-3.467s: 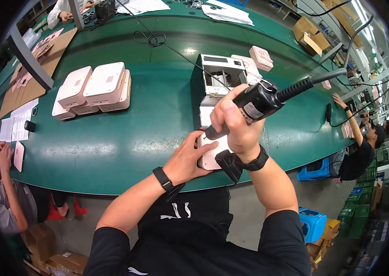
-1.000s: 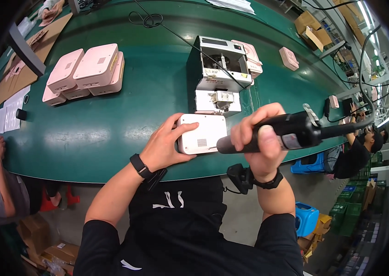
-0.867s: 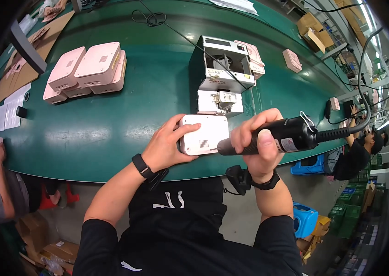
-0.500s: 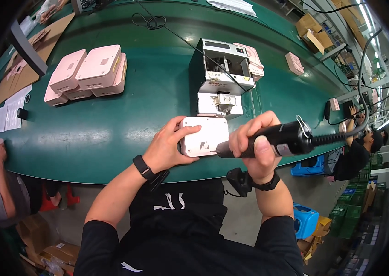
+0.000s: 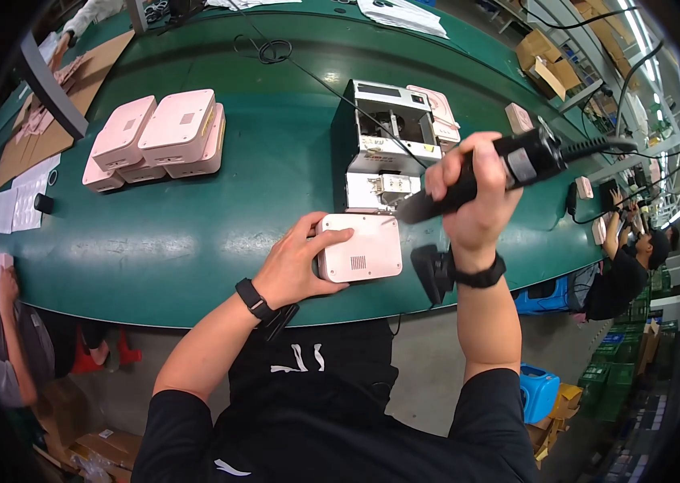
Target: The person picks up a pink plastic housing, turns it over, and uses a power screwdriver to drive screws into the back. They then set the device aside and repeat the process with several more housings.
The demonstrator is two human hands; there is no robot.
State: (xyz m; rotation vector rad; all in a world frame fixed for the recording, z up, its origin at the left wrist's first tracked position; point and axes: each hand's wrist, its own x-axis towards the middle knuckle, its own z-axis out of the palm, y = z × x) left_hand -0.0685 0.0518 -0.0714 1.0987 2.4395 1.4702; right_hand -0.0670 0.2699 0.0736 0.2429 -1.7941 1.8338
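My left hand grips the left side of a pale pink plastic casing, its thumb at the near edge and a finger on top. The casing lies flat on the table, with screw holes near its rim and a small slotted vent facing up. My right hand is wrapped round a black corded electric screwdriver, held above and to the right of the casing. The driver's tip points left, near the front of a screw feeder machine; its bit is blurred.
Several pink casings are stacked at the left on the green table. More pink parts stand behind the feeder. A black cable crosses over the feeder. Co-workers sit at both sides; one person's arm shows at far left.
My right hand has lifted the screwdriver off the casing's near edge and carried it up and away, toward the feeder's front. My left hand still holds the casing in place.
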